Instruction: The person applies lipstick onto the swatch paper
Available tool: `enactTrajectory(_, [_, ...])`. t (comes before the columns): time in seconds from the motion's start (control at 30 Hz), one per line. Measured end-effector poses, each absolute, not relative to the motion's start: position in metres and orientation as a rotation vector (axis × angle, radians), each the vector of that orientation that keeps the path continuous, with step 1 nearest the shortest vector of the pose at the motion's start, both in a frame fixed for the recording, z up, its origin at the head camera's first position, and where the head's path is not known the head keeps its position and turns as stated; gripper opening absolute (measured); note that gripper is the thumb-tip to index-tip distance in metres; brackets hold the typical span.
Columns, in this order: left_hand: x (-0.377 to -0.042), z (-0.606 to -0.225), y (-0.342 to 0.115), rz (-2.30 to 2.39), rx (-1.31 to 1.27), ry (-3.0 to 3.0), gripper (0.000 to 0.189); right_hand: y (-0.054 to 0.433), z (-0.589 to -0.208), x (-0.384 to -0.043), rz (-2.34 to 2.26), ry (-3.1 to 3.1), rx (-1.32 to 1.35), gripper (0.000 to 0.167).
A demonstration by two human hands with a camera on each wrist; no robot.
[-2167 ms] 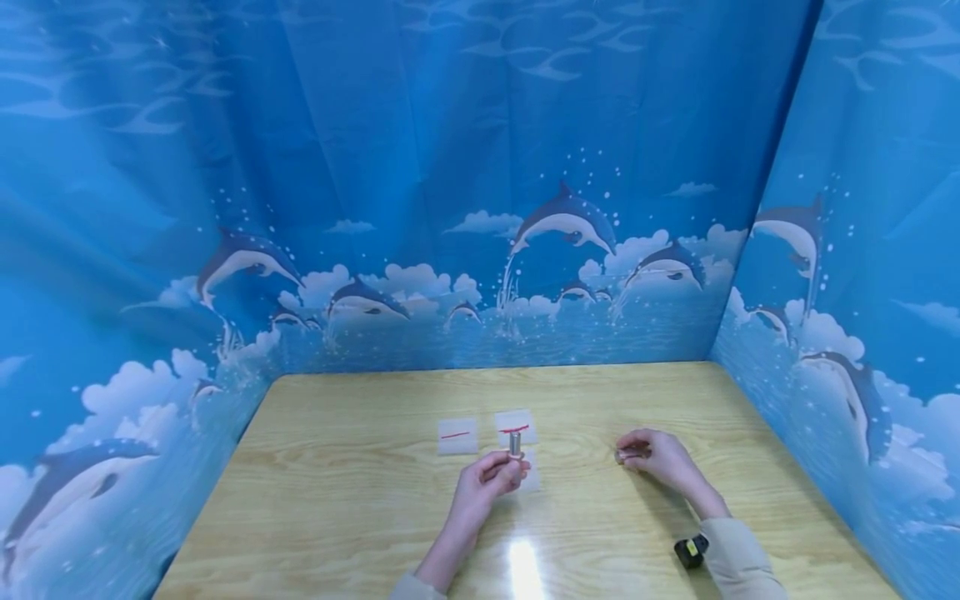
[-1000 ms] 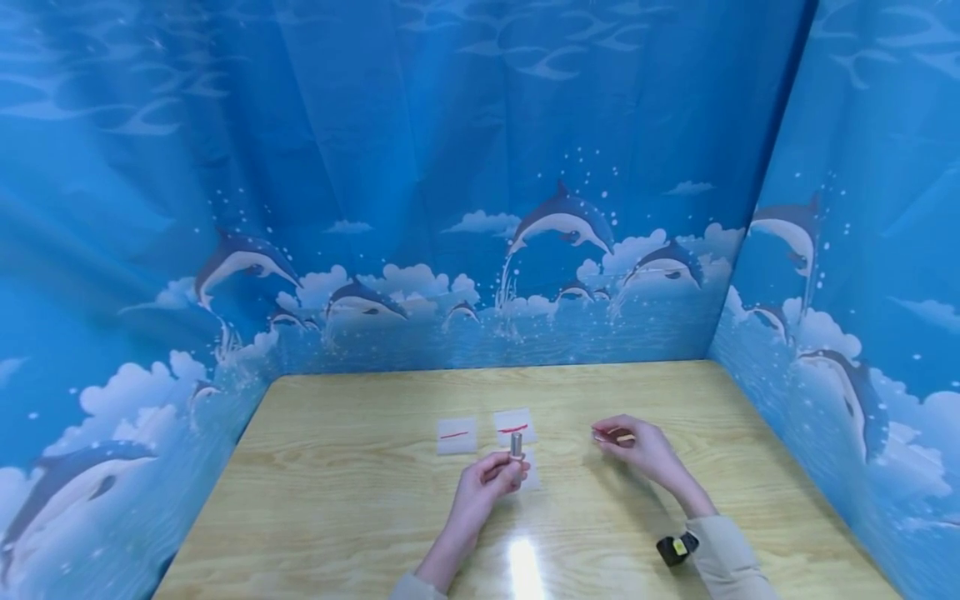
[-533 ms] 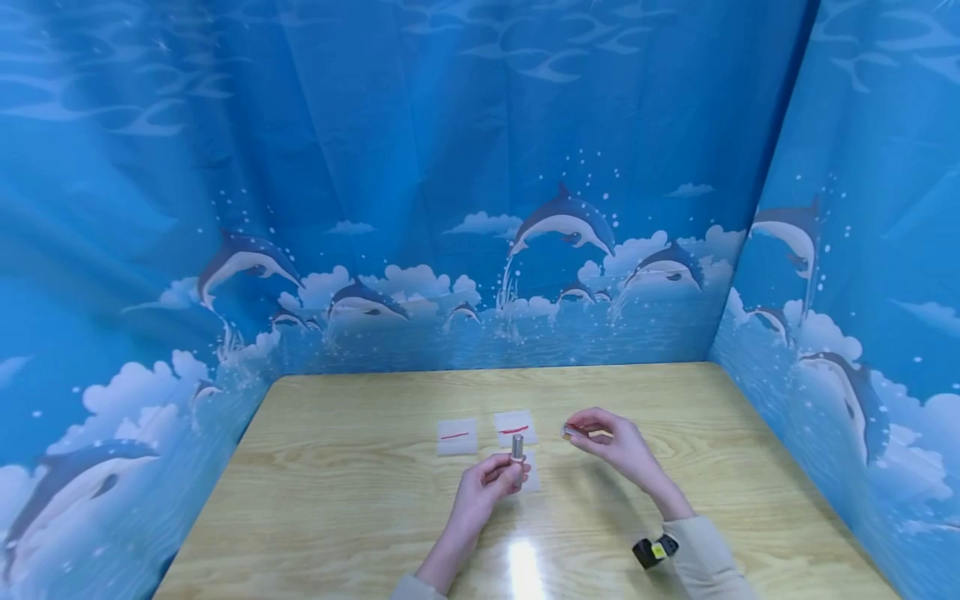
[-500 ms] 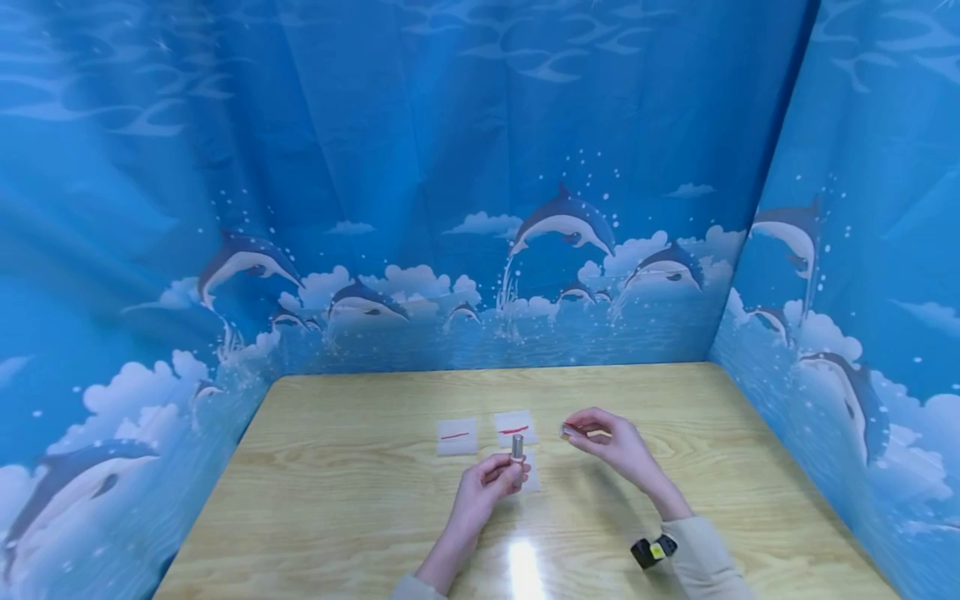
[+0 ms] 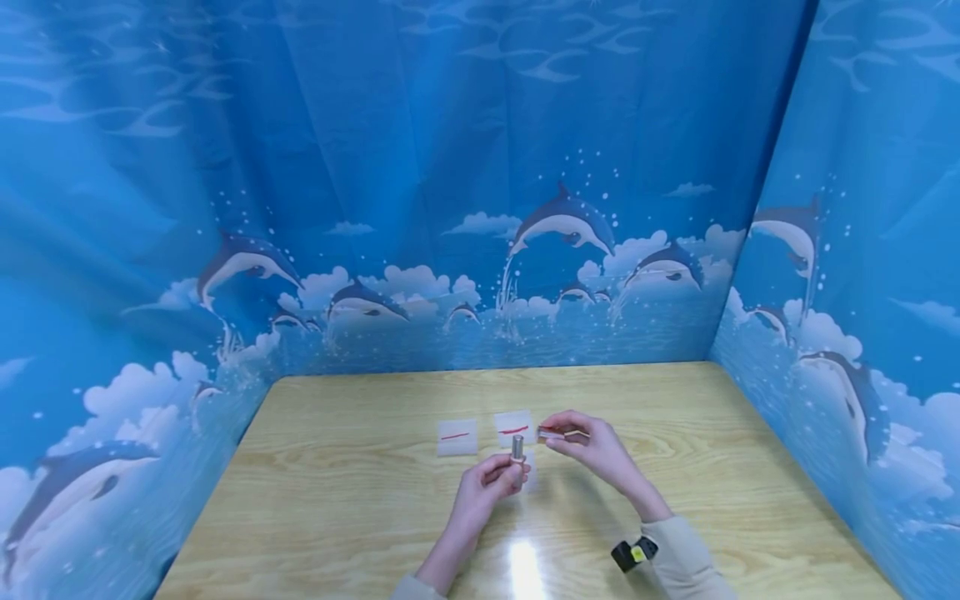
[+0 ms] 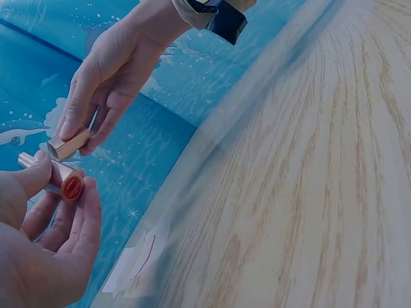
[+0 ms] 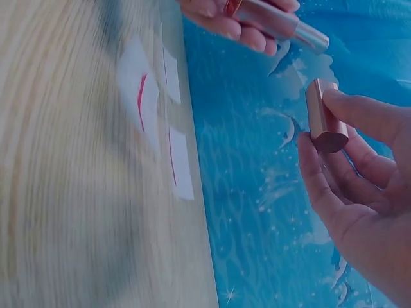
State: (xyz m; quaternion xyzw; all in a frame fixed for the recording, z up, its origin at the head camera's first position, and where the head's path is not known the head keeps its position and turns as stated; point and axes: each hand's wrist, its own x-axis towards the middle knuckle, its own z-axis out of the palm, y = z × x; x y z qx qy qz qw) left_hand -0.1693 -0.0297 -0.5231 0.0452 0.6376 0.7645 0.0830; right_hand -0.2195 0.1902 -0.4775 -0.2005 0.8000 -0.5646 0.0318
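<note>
In the head view my left hand [image 5: 480, 487] grips a lipstick [image 5: 517, 448], its silver end pointing up. The left wrist view shows the round red base label of that lipstick [image 6: 61, 176]. My right hand [image 5: 592, 447] pinches a rose-gold lipstick cap [image 5: 552, 434] between thumb and fingers. From the right wrist, the cap [image 7: 326, 119] appears close to the silver end of the lipstick [image 7: 279, 22], with a gap between them. Both are held above the table.
White paper squares lie on the wooden table [image 5: 337, 483]: one at left [image 5: 457, 446], one behind the lipstick [image 5: 504, 419], and one partly hidden by my left hand [image 5: 532, 471]. Red strokes mark them. A blue dolphin backdrop [image 5: 420, 250] stands behind and at the sides.
My right hand has lifted the cap from the right of the table and carried it left, up to the lipstick. The left hand stays almost still, holding the lipstick.
</note>
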Motion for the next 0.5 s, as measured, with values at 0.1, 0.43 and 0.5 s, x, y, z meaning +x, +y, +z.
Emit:
enactTrajectory(0.1, [-0.1690,-0.5229,-0.0293,2.280,0.134,1.906,0.039,0.1861,-0.4753,-0.2178,-1.726,2.449,-0.635,0.031])
enactTrajectory(0.43, [-0.1681,-0.5227,-0.0281,2.276,0.150,1.917,0.038,0.1797,-0.4736,-0.2172,-1.725,2.431,-0.678,0.032])
enactTrajectory(0.5, [-0.1681,-0.5234,-0.0277,2.271,0.149,1.927,0.037,0.1789,-0.4727,-0.2170,-1.717,2.435,-0.691,0.032])
